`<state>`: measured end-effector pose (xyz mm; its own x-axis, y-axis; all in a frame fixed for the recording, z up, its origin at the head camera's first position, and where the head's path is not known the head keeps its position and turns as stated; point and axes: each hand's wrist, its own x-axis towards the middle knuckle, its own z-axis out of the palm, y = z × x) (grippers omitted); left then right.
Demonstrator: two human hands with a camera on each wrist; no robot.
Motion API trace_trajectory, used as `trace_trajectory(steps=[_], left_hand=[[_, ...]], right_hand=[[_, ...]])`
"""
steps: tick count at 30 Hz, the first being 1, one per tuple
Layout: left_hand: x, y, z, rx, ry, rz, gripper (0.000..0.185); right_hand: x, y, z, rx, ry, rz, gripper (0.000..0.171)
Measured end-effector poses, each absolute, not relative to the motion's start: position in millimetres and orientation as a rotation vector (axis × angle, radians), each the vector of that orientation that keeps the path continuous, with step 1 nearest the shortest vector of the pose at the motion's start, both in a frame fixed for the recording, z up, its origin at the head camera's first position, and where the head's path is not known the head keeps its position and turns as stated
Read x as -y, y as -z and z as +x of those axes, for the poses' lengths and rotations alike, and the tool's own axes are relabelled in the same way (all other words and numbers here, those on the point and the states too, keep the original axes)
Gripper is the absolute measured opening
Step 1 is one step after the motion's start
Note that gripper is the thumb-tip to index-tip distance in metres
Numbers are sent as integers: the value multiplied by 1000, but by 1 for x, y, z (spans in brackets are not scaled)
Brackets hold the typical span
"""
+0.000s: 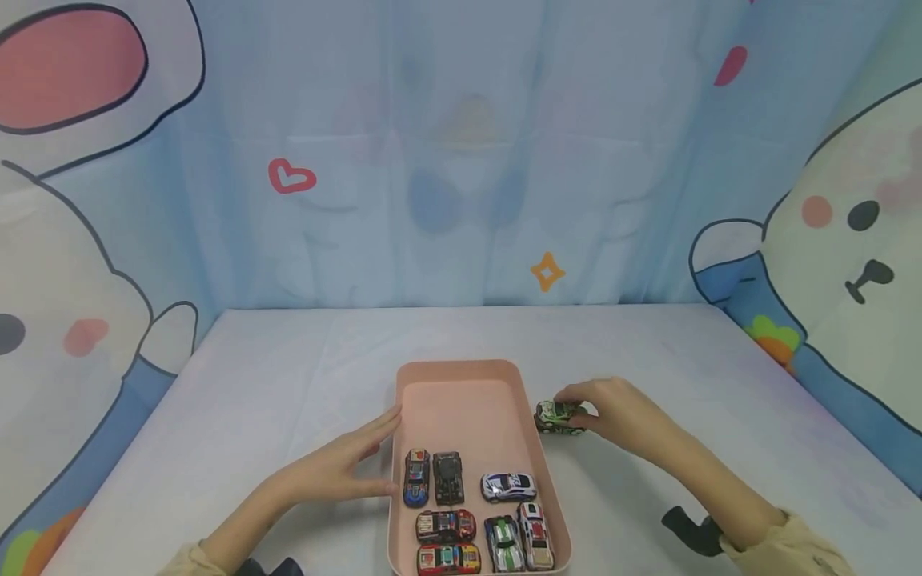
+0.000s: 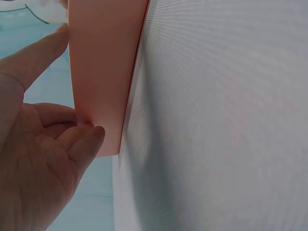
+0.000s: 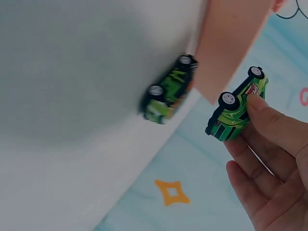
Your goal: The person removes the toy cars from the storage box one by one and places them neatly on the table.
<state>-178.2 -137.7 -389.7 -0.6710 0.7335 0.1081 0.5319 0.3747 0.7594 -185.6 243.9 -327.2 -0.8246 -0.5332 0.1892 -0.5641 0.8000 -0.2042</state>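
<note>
My right hand (image 1: 612, 412) pinches a green toy car (image 3: 238, 106) between thumb and fingers, to the right of the tray. In the right wrist view, a second green toy car (image 3: 171, 90) with dark and orange patches is on the table beside the tray; the held car is apart from it. From the head camera the two overlap and are hard to separate. My left hand (image 1: 342, 460) rests against the left side of the pink tray (image 1: 461, 400), its fingers fairly straight and touching the outer wall.
Several toy cars stand in the tray's near half, among them a black one (image 1: 448, 478), a white-and-blue one (image 1: 508, 486) and a green-and-white one (image 1: 504, 544). A white cloth covers the table (image 1: 302, 384). Behind it hangs a blue cartoon curtain (image 1: 461, 200).
</note>
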Motion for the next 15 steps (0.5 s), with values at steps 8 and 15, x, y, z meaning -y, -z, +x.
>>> trace_trajectory(steps=[8,15], left_hand=[[138,392,-179,-2387,-1182,1124,91],[138,391,-179,-2379,-1191,1116,90]], right_hand=[[-255,345,-184,2969,-352,911,27],[-253,357,-183,2996,-321,934,29]])
